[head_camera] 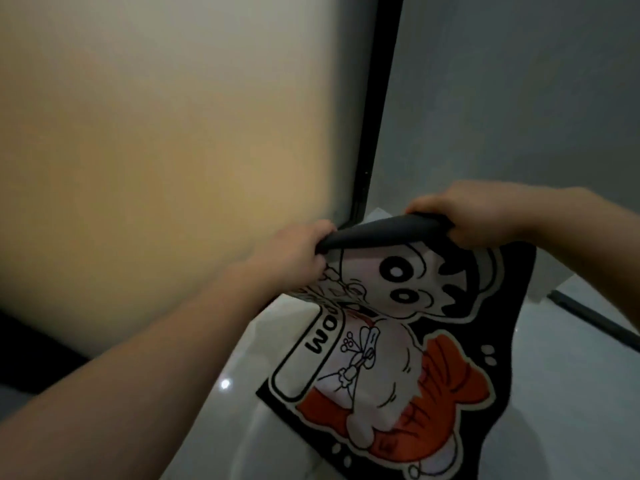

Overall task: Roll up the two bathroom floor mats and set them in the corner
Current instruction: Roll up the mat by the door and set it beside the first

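A black floor mat (398, 348) printed with a cartoon child in orange lies on the pale floor at lower centre. Its far edge is curled over into a short dark roll (377, 233), lifted off the floor. My left hand (298, 252) grips the roll's left end. My right hand (481, 213) grips its right end. Only this one mat is in view.
A frosted panel (173, 150) with a black frame strip (377, 116) stands close on the left and behind the mat. A grey wall (536, 98) rises at the right. A dark bar (592, 317) lies along the floor at far right. Glossy floor tile (571, 393) surrounds the mat.
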The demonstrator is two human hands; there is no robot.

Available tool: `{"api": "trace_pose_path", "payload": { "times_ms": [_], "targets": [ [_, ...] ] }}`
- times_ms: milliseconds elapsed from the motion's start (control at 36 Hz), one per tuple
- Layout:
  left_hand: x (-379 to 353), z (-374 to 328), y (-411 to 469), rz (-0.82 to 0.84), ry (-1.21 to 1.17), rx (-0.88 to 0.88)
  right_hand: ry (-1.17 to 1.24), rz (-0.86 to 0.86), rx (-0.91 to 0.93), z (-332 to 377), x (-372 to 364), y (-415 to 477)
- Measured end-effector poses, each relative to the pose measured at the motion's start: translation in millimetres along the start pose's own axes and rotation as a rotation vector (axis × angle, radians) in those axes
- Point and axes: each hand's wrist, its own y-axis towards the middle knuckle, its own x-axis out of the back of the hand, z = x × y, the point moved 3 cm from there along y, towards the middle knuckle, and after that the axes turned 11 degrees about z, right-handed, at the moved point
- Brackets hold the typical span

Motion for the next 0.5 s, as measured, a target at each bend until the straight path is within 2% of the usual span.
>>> {"api": "trace_pose_path", "payload": {
  "times_ms": [222,417,500],
  "targets": [
    [36,24,-43,0.193,0.086,0.082,0.154,0.048,0.146,10,-3,13],
    [34,36,-54,0.096,0.216,0.085,-0.041,-0.118,0.176,22,-9,35],
    [32,32,-55,0.076,0.289,0.056,-0.032,-0.124,0.196,23,-12,39]
  ]
}}
